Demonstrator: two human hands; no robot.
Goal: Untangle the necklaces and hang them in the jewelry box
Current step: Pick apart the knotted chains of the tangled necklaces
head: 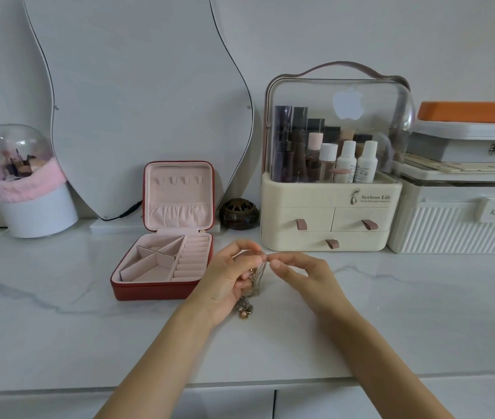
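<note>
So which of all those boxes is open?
The red jewelry box beside the left hand. Its lid stands up, showing the pink lining; the cream organizer and white boxes are shut.

One head-worn camera looks forward and down over the white counter (pixel 59 328), close above both hands. Beyond the fingertips (pixel 273 263) it faces the wall; the open jewelry box (pixel 161 267) sits left of them, forearms entering from below.

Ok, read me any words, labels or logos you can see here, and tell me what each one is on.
"Serious Life": cream cosmetics organizer, with an unreadable smaller line beneath.
"KaSi", roughly: tag on the white ribbed box.
Apple logo: organizer's clear lid.
Bottle labels: too small to read.
</note>
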